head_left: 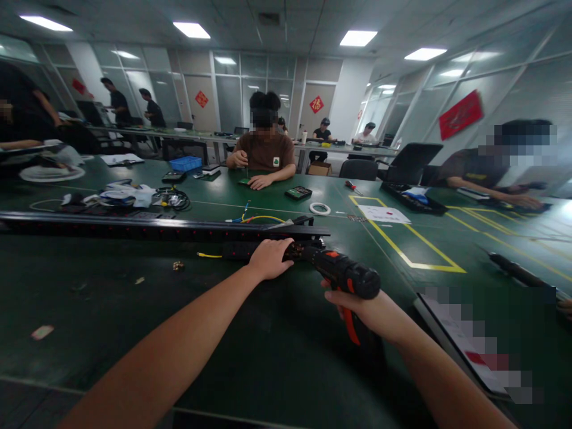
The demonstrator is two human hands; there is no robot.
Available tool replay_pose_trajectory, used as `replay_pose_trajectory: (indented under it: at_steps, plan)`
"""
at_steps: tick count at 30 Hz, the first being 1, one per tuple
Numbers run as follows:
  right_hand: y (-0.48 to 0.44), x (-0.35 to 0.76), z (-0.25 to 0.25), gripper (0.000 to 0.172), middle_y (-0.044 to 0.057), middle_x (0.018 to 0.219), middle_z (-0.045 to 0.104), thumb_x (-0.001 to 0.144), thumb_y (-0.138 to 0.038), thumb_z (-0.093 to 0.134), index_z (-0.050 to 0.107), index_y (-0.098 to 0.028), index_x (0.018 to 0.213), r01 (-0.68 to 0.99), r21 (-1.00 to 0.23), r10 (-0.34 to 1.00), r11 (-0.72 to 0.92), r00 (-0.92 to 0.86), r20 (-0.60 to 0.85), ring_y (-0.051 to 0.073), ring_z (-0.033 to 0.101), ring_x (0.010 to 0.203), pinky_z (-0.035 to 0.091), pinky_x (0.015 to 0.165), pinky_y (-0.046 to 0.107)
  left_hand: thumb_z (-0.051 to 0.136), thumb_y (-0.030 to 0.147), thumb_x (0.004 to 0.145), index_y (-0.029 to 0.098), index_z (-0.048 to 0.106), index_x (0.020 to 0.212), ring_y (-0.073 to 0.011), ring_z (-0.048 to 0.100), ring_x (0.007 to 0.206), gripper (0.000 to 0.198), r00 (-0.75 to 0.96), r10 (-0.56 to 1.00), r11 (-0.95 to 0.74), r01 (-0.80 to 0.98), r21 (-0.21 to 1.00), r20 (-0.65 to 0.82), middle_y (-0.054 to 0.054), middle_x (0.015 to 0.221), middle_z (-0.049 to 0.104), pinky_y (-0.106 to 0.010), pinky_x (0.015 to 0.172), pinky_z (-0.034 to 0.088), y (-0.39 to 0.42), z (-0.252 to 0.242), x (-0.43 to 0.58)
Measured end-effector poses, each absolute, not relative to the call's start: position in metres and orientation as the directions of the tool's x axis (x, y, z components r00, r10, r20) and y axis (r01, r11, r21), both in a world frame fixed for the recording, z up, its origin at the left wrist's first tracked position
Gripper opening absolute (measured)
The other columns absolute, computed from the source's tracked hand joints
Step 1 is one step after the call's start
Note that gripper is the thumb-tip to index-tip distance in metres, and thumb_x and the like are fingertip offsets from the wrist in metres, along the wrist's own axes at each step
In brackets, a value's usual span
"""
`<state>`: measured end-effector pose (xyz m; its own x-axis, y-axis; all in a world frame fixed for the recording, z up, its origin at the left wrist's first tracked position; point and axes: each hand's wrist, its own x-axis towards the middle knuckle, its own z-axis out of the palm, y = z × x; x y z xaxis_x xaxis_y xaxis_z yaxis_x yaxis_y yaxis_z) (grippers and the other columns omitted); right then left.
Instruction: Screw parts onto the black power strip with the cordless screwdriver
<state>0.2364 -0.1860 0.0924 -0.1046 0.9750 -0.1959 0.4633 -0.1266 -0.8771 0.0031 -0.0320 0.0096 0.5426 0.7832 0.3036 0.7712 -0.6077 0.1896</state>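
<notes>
My right hand (364,307) is wrapped around the grip of a black and orange cordless drill (344,271), which points left and away from me. My left hand (270,260) is closed over the right end of a short black strip (236,250), its fingertips close to the drill's nose. What the drill tip touches is hidden. Behind the strip, a long black metal rail (179,226) with small red marks stretches left across the table. A yellow wire (209,255) sticks out at the strip's left end. A small pile of brass-coloured screws (178,266) lies left of my left hand.
Across the green table (250,357) a person (263,143) handles a small board; another person (491,161) works at right. A roll of white tape (320,208), a paper sheet (384,214), bundled cables (172,198) and a blue basket (185,163) lie beyond the rail. A notebook (465,351) lies at right.
</notes>
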Motion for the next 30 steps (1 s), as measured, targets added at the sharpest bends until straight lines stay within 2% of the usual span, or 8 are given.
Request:
replay_pose_trajectory:
  at_steps: [3,11,24,30]
  plan:
    - [-0.185,0.237,0.091,0.044,-0.003,0.068,0.062,0.072,-0.049,0.080,0.070,-0.021,0.105,0.438,-0.886,0.970,-0.154,-0.103,-0.220,0.021,0.062,0.064,0.048,0.062,0.034,0.071,0.043,0.100,0.022,0.051,0.155,-0.0330,0.067,0.135,0.062,0.542,0.787,-0.604,0.774,0.189,0.297,-0.012,0.147,0.070,-0.048,0.116,0.048,-0.031,0.008,0.003]
    - [-0.183,0.240,0.086,0.030,-0.002,0.067,0.063,0.078,-0.048,0.079,0.066,-0.022,0.085,0.452,-0.886,0.974,-0.100,-0.137,-0.180,0.020,0.061,0.064,0.050,0.064,0.035,0.072,0.043,0.099,0.020,0.053,0.153,-0.0331,0.069,0.133,0.062,0.538,0.781,-0.609,0.768,0.197,0.317,-0.012,0.147,0.070,-0.048,0.115,0.049,-0.031,0.008,0.003]
    - [-0.182,0.241,0.084,0.024,-0.001,0.065,0.064,0.078,-0.045,0.077,0.066,-0.023,0.078,0.474,-0.876,0.979,-0.091,-0.120,-0.166,0.021,0.062,0.063,0.051,0.063,0.036,0.071,0.044,0.099,0.022,0.050,0.155,-0.0333,0.068,0.134,0.063,0.541,0.785,-0.605,0.774,0.185,0.303,-0.012,0.146,0.070,-0.048,0.115,0.048,-0.029,0.005,0.003]
    - [-0.182,0.241,0.085,0.024,-0.001,0.065,0.065,0.079,-0.045,0.077,0.066,-0.023,0.081,0.478,-0.871,0.975,-0.109,-0.121,-0.188,0.022,0.063,0.064,0.051,0.065,0.037,0.071,0.043,0.100,0.022,0.051,0.154,-0.0332,0.068,0.133,0.062,0.537,0.786,-0.602,0.776,0.186,0.305,-0.012,0.145,0.071,-0.047,0.114,0.048,-0.032,0.008,0.003]
